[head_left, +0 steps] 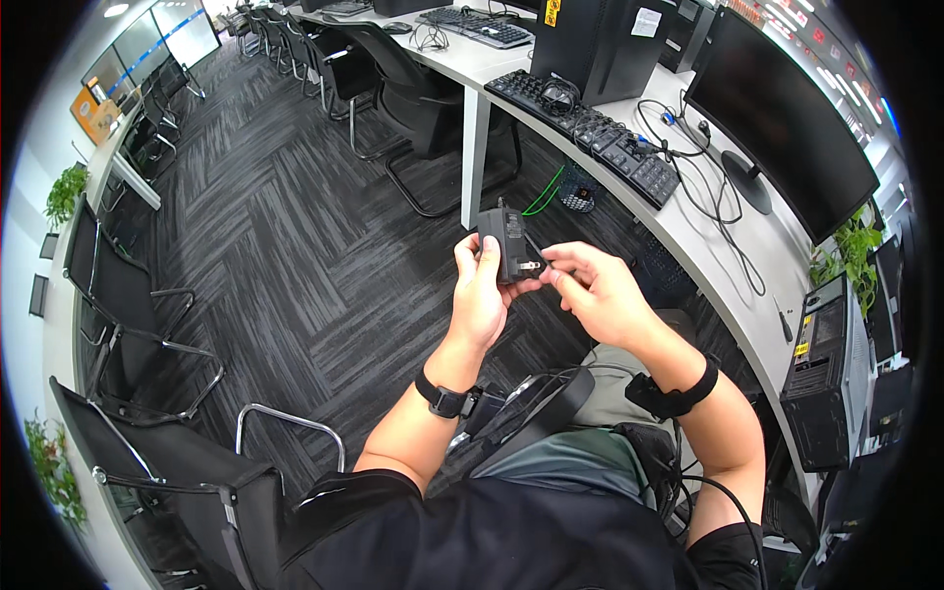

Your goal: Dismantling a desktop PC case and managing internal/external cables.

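A: Item one: black rectangular plastic power adapter (506,244), with metal plug prongs on its side. Where is it held?

B: Above the person's lap, clear of the bench. The left hand (480,295) wraps the block's lower half, fingers closed round it. The right hand (598,287) pinches the thin black cable end beside the prongs, thumb and forefinger pressed together.

A: Handling note?

B: Judged best: the left hand keeps the block steady and the right grips the connector rather than the cord.

A: Surroundings?

B: White curved bench (688,236) to the right, carrying black keyboards (590,128), loose cables and a dark curved monitor (787,128). Black cantilever chairs (128,295) on the left, on grey patterned carpet. Wrist-strap leads trail near the lap and could snag.
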The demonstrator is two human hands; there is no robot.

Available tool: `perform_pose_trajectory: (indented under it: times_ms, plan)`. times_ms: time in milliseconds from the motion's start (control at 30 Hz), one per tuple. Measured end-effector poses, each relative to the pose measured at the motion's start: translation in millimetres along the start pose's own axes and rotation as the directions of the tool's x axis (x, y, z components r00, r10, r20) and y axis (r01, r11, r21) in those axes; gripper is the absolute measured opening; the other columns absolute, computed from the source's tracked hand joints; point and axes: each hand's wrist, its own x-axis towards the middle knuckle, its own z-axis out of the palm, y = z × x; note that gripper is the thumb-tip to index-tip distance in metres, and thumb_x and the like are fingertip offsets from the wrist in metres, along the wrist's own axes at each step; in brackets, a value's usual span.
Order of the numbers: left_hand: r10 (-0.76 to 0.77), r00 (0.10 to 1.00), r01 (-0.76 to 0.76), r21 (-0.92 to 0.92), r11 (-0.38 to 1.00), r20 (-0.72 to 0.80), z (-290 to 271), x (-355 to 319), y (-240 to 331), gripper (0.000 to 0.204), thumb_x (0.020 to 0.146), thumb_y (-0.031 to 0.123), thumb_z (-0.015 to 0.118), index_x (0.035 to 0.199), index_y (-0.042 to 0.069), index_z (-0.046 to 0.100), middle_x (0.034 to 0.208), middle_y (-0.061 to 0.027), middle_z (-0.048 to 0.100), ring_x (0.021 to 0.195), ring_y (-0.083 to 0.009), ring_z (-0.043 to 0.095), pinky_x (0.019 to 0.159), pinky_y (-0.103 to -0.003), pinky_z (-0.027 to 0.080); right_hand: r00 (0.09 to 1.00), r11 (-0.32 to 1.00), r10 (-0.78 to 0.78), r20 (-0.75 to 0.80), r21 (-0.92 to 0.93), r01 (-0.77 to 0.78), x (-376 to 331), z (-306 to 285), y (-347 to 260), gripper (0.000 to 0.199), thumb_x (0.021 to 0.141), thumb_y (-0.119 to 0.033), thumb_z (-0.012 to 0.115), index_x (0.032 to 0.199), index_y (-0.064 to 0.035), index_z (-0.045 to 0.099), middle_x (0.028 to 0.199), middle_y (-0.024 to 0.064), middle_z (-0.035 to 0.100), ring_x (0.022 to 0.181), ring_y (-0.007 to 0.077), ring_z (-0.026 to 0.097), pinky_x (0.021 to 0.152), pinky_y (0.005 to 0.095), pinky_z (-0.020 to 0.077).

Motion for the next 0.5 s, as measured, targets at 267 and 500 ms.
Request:
perform_pose_trajectory:
  times_ms: [267,500]
  plan:
    - [0.050,0.998,-0.053,-0.056,0.997,-0.045,1.7,0.1,-5.4,0.031,0.106,0.029,0.040,0.127,0.009,0.030,0.112,-0.0130,0.055,0.088,-0.0204,0.065,0.075,-0.036,0.059,0.995,0.983,0.101,0.019,0.150,-0.103,0.4,12.3,1.1,0.025,0.092,-0.007,0.064,0.113,0.0050,0.059,0.089,0.0109,0.070,0.073,0.0115,0.064,0.065,0.0258,0.0531]
    - [0.343,0.918,-0.392,0.603,0.695,0.201,-7.9,2.8,-0.7,0.048,0.086,0.002,0.071,0.129,0.002,0.049,0.116,-0.0097,0.058,0.105,-0.0134,0.058,0.084,-0.027,0.051,0.991,0.995,0.067,0.115,-0.076,-0.058,-7.5,7.2,-4.4,0.027,0.088,-0.009,0.067,0.109,0.0043,0.058,0.091,0.0150,0.071,0.077,0.0194,0.069,0.070,0.0314,0.0527]
